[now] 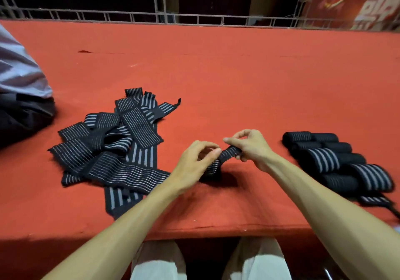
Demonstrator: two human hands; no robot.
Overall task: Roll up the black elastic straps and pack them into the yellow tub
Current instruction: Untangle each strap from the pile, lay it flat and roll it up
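In the head view, the strap [228, 152] in work is held just above the red tabletop [216, 74], between both hands. The left hand [195, 160] curls its fingers round the lower, bunched end, which looks like the roll being started. The right hand [252, 147] has its grip closed on the other end, slightly higher and farther from the person. The strap's long axis therefore slants from near-left up to far-right, and the short free length lies to the right of the roll, so winding would likely run toward the right hand. The loose straps [121, 145] lie heaped on the left hand's side. The rolled straps [333, 158] sit in a row on the right hand's side, which makes that hand the nearer one for setting a finished roll down. The yellow tub is not in view.
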